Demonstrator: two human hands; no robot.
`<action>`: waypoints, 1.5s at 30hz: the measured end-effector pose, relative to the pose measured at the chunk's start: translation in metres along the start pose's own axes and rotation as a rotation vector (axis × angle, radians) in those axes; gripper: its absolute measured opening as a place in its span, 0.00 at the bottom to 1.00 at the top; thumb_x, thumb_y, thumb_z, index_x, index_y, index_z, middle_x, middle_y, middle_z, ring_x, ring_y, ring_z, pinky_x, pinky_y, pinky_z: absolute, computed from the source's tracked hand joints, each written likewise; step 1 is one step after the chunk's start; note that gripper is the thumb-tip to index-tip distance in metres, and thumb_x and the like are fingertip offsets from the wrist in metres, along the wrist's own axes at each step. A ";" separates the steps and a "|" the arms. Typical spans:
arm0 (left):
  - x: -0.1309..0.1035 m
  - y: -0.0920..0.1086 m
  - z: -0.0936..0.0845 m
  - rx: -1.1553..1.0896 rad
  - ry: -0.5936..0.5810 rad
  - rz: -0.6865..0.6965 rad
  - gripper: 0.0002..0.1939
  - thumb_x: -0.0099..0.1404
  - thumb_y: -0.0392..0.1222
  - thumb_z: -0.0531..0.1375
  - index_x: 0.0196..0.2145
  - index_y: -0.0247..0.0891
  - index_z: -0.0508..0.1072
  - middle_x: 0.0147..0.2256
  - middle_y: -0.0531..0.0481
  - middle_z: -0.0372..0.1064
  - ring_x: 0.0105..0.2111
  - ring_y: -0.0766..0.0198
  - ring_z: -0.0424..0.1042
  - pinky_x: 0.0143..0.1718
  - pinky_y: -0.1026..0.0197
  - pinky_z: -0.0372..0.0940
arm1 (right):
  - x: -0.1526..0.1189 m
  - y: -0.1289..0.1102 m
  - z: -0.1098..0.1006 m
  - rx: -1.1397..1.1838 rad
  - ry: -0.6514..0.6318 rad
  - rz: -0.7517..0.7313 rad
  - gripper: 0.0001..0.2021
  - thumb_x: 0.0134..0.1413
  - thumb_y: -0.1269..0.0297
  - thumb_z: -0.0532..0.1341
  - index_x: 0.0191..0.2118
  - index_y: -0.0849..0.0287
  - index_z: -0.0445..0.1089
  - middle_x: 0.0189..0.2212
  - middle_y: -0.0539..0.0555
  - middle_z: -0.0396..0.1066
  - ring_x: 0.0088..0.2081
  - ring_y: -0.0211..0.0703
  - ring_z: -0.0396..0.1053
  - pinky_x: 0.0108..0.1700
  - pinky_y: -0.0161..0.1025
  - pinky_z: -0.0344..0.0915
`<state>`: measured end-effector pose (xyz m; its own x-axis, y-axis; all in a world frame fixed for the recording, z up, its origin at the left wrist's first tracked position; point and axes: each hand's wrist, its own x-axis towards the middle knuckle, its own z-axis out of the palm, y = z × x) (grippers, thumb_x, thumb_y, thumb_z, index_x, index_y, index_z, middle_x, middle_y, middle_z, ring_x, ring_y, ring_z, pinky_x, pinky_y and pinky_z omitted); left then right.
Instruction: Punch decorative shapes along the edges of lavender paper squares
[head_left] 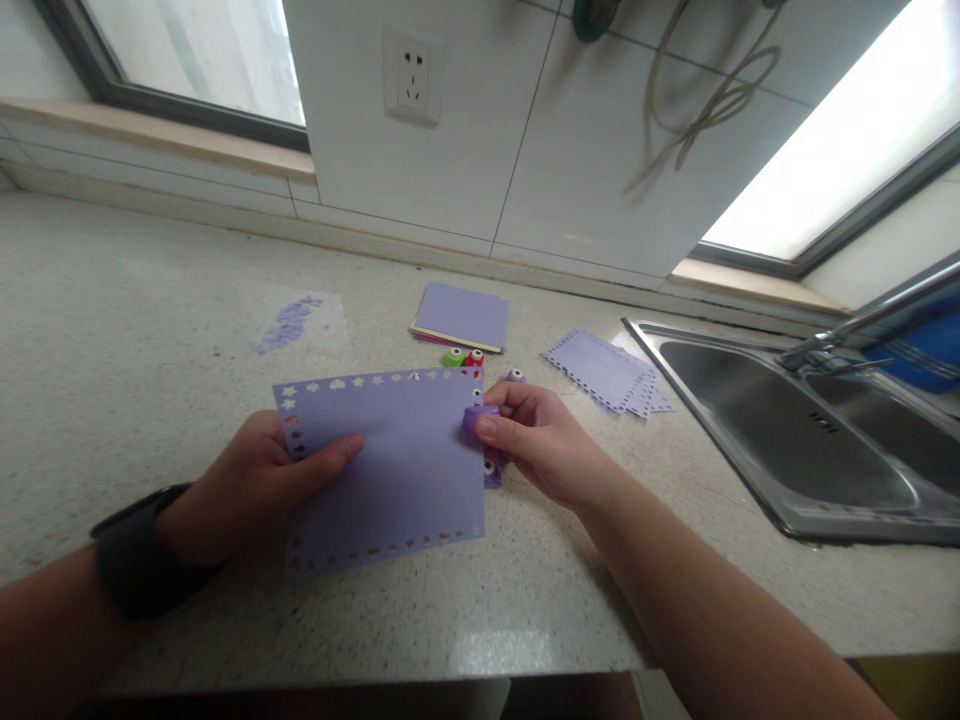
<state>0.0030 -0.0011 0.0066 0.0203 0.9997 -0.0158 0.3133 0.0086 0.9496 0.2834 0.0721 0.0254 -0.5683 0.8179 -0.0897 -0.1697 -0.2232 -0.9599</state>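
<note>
A purple sheet of paper (397, 460) is held up above the counter, with small shaped holes along its top, left and bottom edges. My left hand (277, 475) grips its left side, thumb on the front. At the right edge, my right hand (540, 440) is closed on a small purple punch (478, 420), which sits over the paper's edge. Behind the paper stand a green punch (454, 357) and a red punch (474, 358). Other purple punches (491, 473) lie near my right hand, partly hidden.
A stack of coloured paper (461, 315) lies toward the wall. Punched purple sheets (600, 370) are fanned out beside the metal sink (780, 430) at right. Purple paper bits (289, 322) lie at left on the counter (135, 330).
</note>
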 end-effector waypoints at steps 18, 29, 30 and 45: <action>-0.001 0.000 0.001 -0.038 -0.023 -0.010 0.13 0.65 0.55 0.68 0.42 0.47 0.86 0.37 0.50 0.85 0.36 0.52 0.84 0.35 0.58 0.80 | -0.003 0.005 0.004 0.015 0.035 -0.018 0.22 0.39 0.61 0.82 0.29 0.58 0.68 0.21 0.45 0.73 0.21 0.31 0.68 0.22 0.30 0.65; -0.001 -0.001 0.001 -0.036 -0.050 -0.042 0.16 0.65 0.57 0.67 0.42 0.45 0.86 0.37 0.48 0.85 0.35 0.53 0.83 0.34 0.56 0.79 | -0.004 0.004 0.004 -0.054 0.033 -0.003 0.22 0.39 0.60 0.82 0.29 0.57 0.66 0.22 0.45 0.70 0.21 0.31 0.65 0.23 0.31 0.61; -0.001 0.000 0.001 -0.043 -0.051 -0.052 0.16 0.65 0.57 0.67 0.42 0.45 0.86 0.37 0.48 0.85 0.34 0.53 0.83 0.34 0.56 0.79 | -0.004 0.004 0.003 -0.061 0.031 0.000 0.22 0.40 0.60 0.82 0.29 0.57 0.67 0.23 0.45 0.70 0.22 0.31 0.64 0.23 0.31 0.61; 0.000 0.002 0.000 -0.149 -0.044 -0.084 0.15 0.65 0.57 0.68 0.38 0.42 0.85 0.36 0.47 0.85 0.32 0.54 0.82 0.33 0.57 0.80 | -0.004 -0.002 -0.008 -0.044 0.029 -0.088 0.19 0.50 0.53 0.77 0.32 0.57 0.69 0.23 0.47 0.71 0.23 0.34 0.65 0.25 0.34 0.59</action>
<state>0.0039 -0.0015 0.0089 0.0424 0.9933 -0.1074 0.1720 0.0986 0.9802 0.2922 0.0730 0.0254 -0.5293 0.8483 -0.0113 -0.1823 -0.1268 -0.9750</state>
